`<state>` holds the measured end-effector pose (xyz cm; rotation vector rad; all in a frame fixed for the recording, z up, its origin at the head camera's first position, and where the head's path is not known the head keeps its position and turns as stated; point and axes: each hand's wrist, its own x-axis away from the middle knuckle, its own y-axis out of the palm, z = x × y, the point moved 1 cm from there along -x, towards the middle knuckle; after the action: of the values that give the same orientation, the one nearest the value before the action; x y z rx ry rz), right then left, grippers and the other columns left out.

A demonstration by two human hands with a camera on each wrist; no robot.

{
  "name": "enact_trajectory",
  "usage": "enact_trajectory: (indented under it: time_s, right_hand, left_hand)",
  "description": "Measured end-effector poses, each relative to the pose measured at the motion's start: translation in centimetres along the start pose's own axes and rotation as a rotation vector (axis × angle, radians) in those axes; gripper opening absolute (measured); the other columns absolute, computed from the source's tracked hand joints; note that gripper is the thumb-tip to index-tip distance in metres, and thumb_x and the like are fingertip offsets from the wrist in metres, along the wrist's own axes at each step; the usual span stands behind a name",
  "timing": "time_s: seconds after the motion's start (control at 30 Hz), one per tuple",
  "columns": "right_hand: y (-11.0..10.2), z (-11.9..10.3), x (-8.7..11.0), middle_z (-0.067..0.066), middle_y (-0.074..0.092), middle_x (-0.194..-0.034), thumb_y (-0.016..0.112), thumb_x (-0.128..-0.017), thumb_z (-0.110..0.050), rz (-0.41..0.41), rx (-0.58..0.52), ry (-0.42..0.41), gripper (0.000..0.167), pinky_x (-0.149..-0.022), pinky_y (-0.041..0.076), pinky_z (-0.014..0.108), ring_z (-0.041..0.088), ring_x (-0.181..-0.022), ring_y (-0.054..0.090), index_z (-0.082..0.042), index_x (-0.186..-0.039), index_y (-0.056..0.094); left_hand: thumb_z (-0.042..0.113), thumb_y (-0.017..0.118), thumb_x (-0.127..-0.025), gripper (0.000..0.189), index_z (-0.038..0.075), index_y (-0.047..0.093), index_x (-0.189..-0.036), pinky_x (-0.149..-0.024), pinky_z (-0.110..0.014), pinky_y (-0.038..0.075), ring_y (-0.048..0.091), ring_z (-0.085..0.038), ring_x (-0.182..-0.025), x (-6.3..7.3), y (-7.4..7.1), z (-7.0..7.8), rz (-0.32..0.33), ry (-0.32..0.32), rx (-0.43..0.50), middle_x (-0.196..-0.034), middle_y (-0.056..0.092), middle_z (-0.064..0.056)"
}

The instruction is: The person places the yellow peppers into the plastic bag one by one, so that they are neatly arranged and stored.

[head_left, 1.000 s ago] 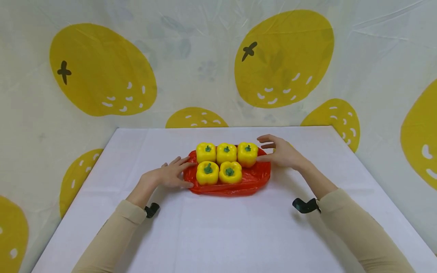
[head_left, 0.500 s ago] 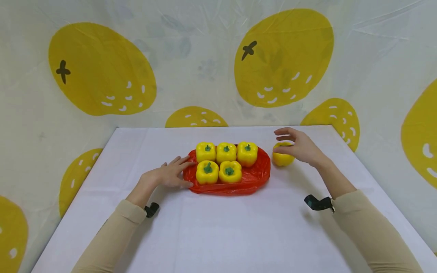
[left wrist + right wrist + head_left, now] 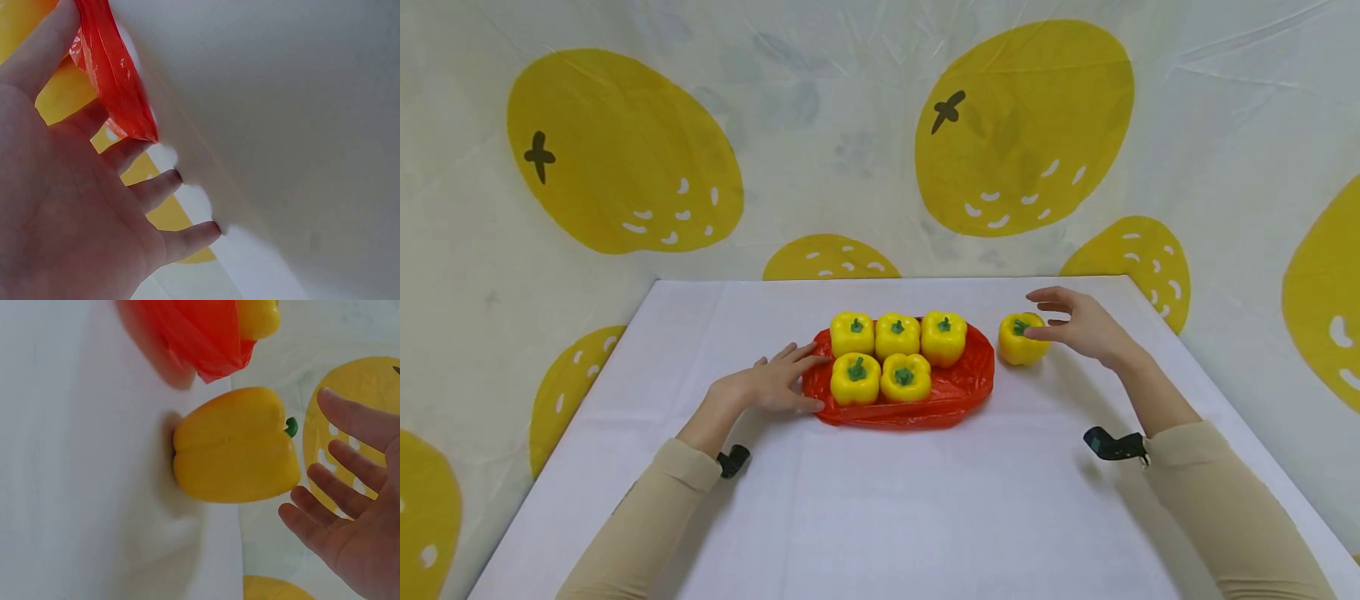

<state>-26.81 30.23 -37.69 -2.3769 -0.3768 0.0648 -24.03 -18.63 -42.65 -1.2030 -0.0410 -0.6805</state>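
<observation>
A red plastic bag (image 3: 955,385) lies in the middle of the table, its edge wrapped round a group of yellow bell peppers (image 3: 852,335) with green stems. They sit in two rows, three behind and two in front. My left hand (image 3: 771,385) rests at the bag's left end with fingers spread; the left wrist view has the thumb and fingertips against the red plastic (image 3: 115,69). To the right of the bag, a single yellow bell pepper (image 3: 234,450) stands upright on the table. My right hand (image 3: 1078,327) hovers just right of its top, fingers spread and holding nothing.
White cloth covers the table (image 3: 910,517). Behind it hangs a pale curtain (image 3: 835,125) printed with big yellow fruit. Each wrist carries a black camera mount (image 3: 1112,444) close over the cloth.
My right hand has moved right, from the bag's right end past the single bell pepper, which now shows more fully. The left hand, bag and peppers stay in place.
</observation>
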Motion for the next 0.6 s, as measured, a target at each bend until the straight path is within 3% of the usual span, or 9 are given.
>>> enact_trajectory:
  time_s: [0.33, 0.6]
  right_hand:
    - [0.3, 1.6, 0.0, 0.022, 0.037, -0.158, 0.078, -0.093, -0.025, -0.094, -0.002, 0.023, 0.076, -0.110, 0.032, 0.069, 0.047, -0.144, 0.033, -0.004, -0.155, 0.039]
    - [0.7, 2.0, 0.2, 0.023, 0.035, -0.159, 0.079, -0.091, -0.021, -0.128, -0.022, 0.020, 0.079, -0.109, 0.032, 0.071, 0.051, -0.142, 0.033, -0.006, -0.156, 0.036]
  left_hand:
    - [0.055, 0.071, -0.090, 0.088, 0.024, 0.031, -0.163, -0.114, -0.076, 0.008, 0.003, -0.042, -0.155, -0.1, 0.0, 0.0, -0.002, -0.006, 0.006, -0.171, 0.012, -0.009]
    - [0.054, 0.071, -0.090, 0.088, 0.024, 0.032, -0.162, -0.113, -0.076, 0.008, 0.003, -0.042, -0.155, -0.1, 0.0, 0.1, -0.001, -0.007, 0.005, -0.171, 0.013, -0.010]
